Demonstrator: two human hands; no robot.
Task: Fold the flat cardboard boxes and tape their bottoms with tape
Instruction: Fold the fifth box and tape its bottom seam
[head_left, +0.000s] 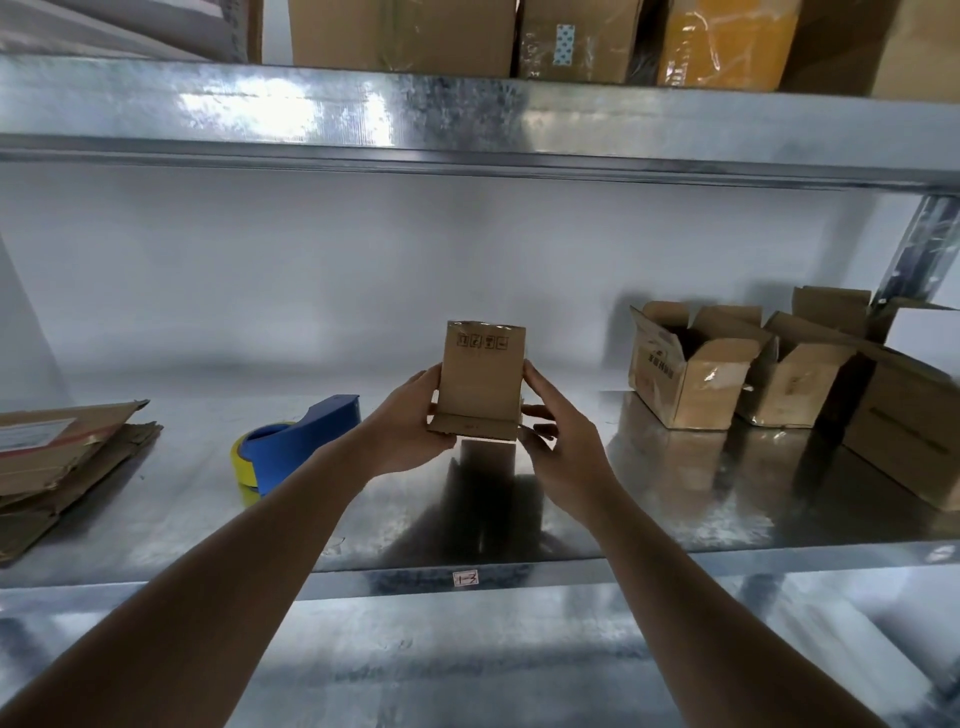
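Head view, one item per entry, placed relative to the box.

Box: small brown cardboard box, held upright above the metal shelf, not touching it. Printed handling symbols run along its upper edge. One flap at the lower end is folded outward toward the camera.

Left hand: grips the box's left side and lower left corner. Fingers curl round the left edge; thumb hidden behind or under the flap, cannot tell which.

Right hand: holds the box's right side. Upper fingers press along the right edge; lower fingers curl toward the flap's right end.

Tape dispenser: blue, with a yellow tape roll; lies on the shelf to the left of the box, near the left forearm, apart from both hands.

Flat boxes: stack of flattened cardboard, far left of the box, at the shelf's left end. The top piece bears a white label.

Open boxes: two folded boxes with flaps up, standing on the shelf to the right of the box, side by side and touching. A larger carton sits further right, partly cut off by the frame edge.

Upper shelf: above the box, carrying several cartons, some wrapped in clear film.

Label: small white tag on the shelf's front edge, below the box, marked "1-3".
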